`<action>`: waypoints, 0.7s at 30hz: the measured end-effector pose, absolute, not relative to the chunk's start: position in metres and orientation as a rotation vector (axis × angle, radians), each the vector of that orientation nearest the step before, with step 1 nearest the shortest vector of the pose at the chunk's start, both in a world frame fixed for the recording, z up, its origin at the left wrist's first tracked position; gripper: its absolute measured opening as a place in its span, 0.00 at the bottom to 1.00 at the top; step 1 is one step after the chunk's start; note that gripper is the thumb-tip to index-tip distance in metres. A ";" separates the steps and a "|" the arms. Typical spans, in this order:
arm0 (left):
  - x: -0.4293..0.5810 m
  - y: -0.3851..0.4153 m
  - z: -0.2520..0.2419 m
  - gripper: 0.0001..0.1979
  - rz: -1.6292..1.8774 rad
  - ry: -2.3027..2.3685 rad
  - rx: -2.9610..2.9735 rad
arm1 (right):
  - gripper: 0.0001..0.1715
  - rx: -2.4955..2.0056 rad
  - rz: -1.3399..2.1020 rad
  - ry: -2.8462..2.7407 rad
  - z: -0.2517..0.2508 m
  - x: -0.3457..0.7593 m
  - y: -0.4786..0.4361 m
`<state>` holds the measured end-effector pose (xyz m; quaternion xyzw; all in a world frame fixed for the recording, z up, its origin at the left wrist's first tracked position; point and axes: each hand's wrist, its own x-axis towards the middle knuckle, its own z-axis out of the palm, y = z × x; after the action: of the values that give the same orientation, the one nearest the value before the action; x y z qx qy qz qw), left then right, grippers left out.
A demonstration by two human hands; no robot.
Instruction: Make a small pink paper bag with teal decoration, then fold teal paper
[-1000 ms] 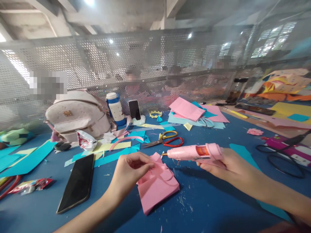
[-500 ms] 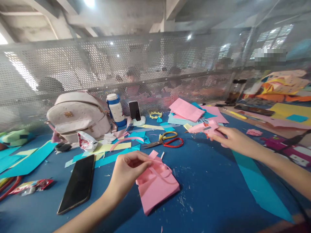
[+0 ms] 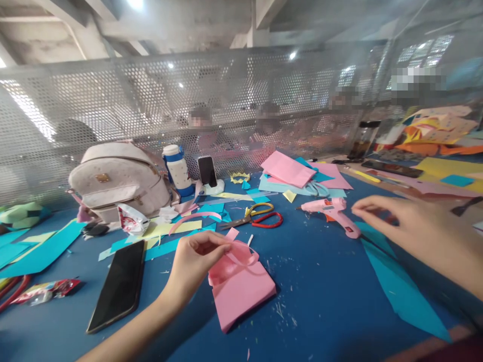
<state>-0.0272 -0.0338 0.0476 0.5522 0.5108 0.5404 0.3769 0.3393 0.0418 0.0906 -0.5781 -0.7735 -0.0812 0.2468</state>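
Observation:
My left hand (image 3: 202, 259) pinches the thin strip handle of a pink paper bag (image 3: 243, 296), which rests on the blue table. Its fingertips are at the bag's top left edge. A pink hot glue gun (image 3: 330, 211) lies on the table to the right, nozzle pointing left. My right hand (image 3: 396, 226) hovers just right of the glue gun, apart from it, fingers loosely extended with nothing in them. Between bag and stacked paper lie scissors (image 3: 256, 218) with one yellow and one red handle loop.
A black phone (image 3: 118, 284) lies left of my left hand. Behind are a pale backpack (image 3: 116, 181), a bottle (image 3: 178, 171) and a propped phone (image 3: 207, 172). Pink sheets (image 3: 289, 169) are stacked at the back; a blue strip (image 3: 403, 286) lies right. A perforated metal screen (image 3: 226, 90) stands behind.
My right hand has let go of the glue gun, now lying on the table, and moved right. The left hand still holds the bag's handle.

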 end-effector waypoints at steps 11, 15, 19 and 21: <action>-0.036 -0.027 0.044 0.02 1.436 1.371 1.589 | 0.15 -0.829 0.579 -2.484 0.096 0.180 0.019; -0.041 -0.025 0.045 0.01 1.467 1.391 1.629 | 0.07 -0.794 0.629 -2.506 0.091 0.163 0.033; -0.043 -0.026 0.046 0.03 1.414 1.437 1.674 | 0.04 -0.789 0.601 -2.477 0.090 0.160 0.041; -0.043 -0.027 0.047 0.04 1.383 1.465 1.702 | 0.04 -0.811 0.573 -2.468 0.093 0.160 0.045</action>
<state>-0.0426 -0.0266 0.0468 0.6250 0.5378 0.5077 0.2496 0.1600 0.0451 0.0934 -0.2960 -0.9010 0.2093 0.2383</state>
